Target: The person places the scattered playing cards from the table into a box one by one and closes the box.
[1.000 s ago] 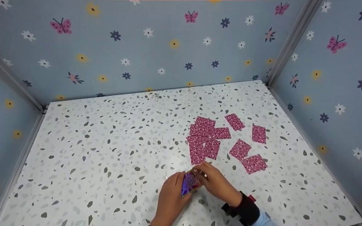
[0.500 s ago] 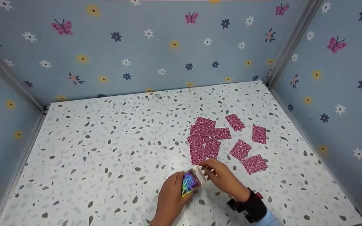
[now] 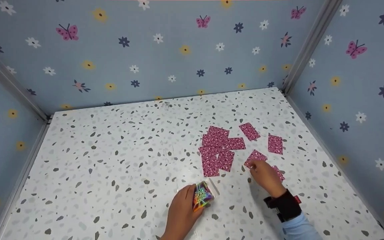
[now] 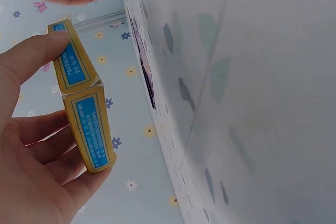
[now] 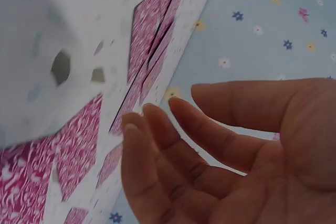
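My left hand (image 3: 180,210) grips a small card box (image 3: 203,196) at the front of the table. Its upper face is shiny and rainbow-coloured, and a white flap (image 3: 214,187) stands out from its right end. In the left wrist view, thumb and fingers hold the box (image 4: 86,124) by its yellow sides, which carry blue printed panels. My right hand (image 3: 266,177) is over two pink patterned cards, partly covering a tilted card (image 3: 257,156). In the right wrist view its fingers (image 5: 157,182) are loosely bent, with nothing between them and the thumb.
A cluster of overlapping pink cards (image 3: 212,156) lies beyond the box. Single cards, one upper card (image 3: 249,131) and one right card (image 3: 275,144), lie farther right. Flower-patterned panels (image 3: 165,50) enclose the speckled table (image 3: 112,160) at the back and sides.
The right hand has left the box end and moved right over the cards. The white flap has come into view, swung out from the box. The left hand has kept its hold.
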A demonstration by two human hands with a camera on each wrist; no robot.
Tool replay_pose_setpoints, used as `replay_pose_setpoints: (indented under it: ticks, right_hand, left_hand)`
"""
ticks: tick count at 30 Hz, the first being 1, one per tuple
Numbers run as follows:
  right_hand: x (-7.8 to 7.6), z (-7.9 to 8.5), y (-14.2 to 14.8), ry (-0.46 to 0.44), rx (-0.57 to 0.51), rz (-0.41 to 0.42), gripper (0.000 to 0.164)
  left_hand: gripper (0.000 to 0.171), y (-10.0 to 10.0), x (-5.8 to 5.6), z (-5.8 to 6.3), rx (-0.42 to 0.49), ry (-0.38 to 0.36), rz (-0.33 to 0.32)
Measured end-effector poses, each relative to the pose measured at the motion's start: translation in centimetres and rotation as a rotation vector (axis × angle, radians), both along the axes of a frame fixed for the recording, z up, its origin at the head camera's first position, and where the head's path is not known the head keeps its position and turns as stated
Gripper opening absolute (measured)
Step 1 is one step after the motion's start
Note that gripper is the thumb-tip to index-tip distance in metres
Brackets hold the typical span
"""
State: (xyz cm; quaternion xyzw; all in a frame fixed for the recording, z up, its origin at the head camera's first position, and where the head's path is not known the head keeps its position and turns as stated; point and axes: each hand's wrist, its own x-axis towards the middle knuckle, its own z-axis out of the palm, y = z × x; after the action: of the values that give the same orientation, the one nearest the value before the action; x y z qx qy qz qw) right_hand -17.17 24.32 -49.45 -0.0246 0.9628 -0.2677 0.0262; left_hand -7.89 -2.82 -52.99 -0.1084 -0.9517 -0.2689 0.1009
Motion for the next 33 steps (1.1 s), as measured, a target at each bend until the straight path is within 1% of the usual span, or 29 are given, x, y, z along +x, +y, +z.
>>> replay_pose_setpoints:
  ticks: [2,4,8,13,18,21,24,28,33]
  right_hand:
    - [0.0,-0.2,1.2,-0.023,0.068,-0.029,0.02]
    - [-0.1,-0.4,2.2,-0.061,0.109,-0.06,0.023]
    - [-0.2,-0.8,3.7,-0.126,0.16,-0.098,0.024]
    - [-0.3,-1.3,5.1,-0.178,0.218,-0.134,0.031]
    - [-0.5,-1.9,5.9,-0.219,0.213,-0.163,0.047]
    - [-0.5,-2.0,6.0,-0.225,0.212,-0.176,0.058]
    - [-0.5,-2.1,5.9,-0.225,0.225,-0.186,0.064]
    - [-0.3,-2.2,5.5,-0.223,0.246,-0.185,0.068]
    - [-0.1,-2.2,5.1,-0.222,0.238,-0.179,0.068]
  left_hand:
    - [0.071,0.0,-0.1,-0.1,0.008,0.006,-0.001]
    - [0.07,0.0,-0.1,-0.2,0.018,0.015,-0.003]
    - [0.068,-0.2,-0.2,-0.3,0.034,0.04,-0.003]
    - [0.068,-0.3,-0.3,-0.4,0.036,0.055,0.001]
    - [0.069,-0.3,-0.2,-0.4,0.032,0.048,-0.001]
    - [0.069,-0.3,-0.2,-0.4,0.034,0.046,-0.001]
    - [0.069,-0.3,-0.2,-0.4,0.036,0.042,-0.006]
    - [0.068,-0.3,-0.2,-0.4,0.035,0.041,-0.008]
    - [0.068,-0.2,-0.2,-0.4,0.031,0.036,-0.006]
